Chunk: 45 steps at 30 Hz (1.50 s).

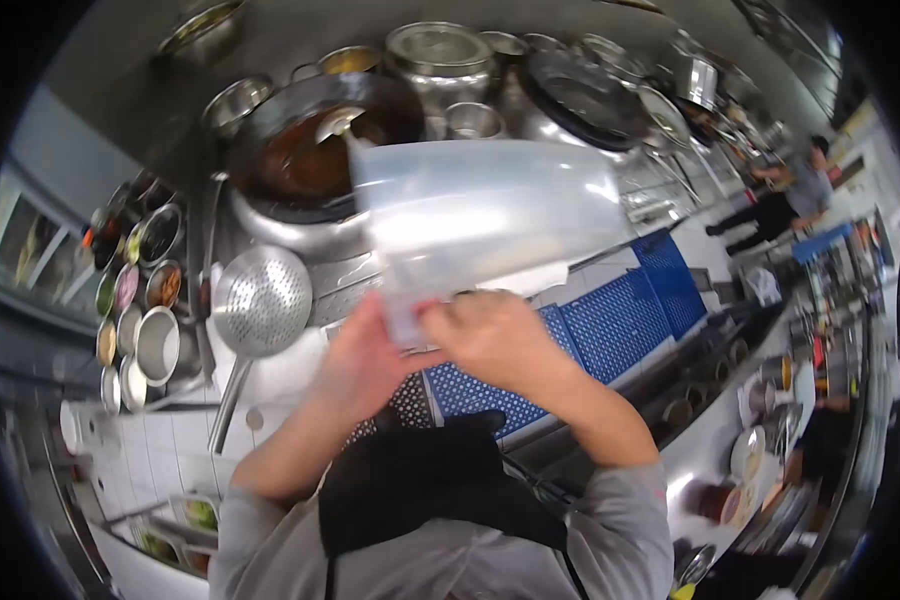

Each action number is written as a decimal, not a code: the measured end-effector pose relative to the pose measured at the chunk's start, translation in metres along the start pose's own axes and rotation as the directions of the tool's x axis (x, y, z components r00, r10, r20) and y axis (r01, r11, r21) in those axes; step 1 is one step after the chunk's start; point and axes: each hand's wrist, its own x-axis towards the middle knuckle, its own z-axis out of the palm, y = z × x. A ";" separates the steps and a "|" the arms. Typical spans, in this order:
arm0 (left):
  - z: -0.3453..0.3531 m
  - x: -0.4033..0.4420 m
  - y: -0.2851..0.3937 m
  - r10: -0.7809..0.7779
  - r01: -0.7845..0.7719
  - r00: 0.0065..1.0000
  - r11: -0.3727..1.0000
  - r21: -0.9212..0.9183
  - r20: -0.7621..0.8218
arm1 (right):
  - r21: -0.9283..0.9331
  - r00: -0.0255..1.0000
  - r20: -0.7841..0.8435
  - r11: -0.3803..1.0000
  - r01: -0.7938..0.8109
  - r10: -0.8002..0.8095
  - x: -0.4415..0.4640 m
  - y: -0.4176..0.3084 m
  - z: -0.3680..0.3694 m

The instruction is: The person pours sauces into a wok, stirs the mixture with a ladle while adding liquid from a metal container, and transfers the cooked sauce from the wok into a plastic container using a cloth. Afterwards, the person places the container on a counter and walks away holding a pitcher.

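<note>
A large translucent plastic jug (490, 215) lies on its side in the air, blurred by motion, with its rim end towards the wok. Both hands are closed at its lower left, around what looks like the handle. My left hand (362, 350) grips from the left, and my right hand (495, 335) has its fingers wrapped over from the right. Just beyond the rim is a dark wok (270, 165) holding brown liquid. A pale, shiny ladle-like shape (340, 122) shows in the wok. Whether anything is inside the jug I cannot tell.
A perforated strainer (262, 300) rests left of my hands. Several ingredient bowls (158, 345) stand at far left. Behind are a steel pot (440, 55) and a second wok (585, 100). Blue mats (610, 325) cover the floor; a co-worker (805, 185) stands far right.
</note>
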 end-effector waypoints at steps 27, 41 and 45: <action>-0.075 -0.216 0.054 0.828 -0.655 0.086 0.466 0.595 -0.555 | 0.514 0.564 0.321 0.360 -0.778 0.761 0.142 0.253 0.157; -0.066 -0.475 -0.042 0.502 -0.505 -0.657 0.261 0.823 -0.562 | 0.499 0.665 0.436 -0.778 0.383 0.607 0.238 0.441 0.172; -0.123 -0.537 -0.097 0.439 -0.377 -0.731 0.379 0.845 -0.523 | 0.228 0.783 0.501 -0.929 0.291 0.368 0.228 0.422 0.145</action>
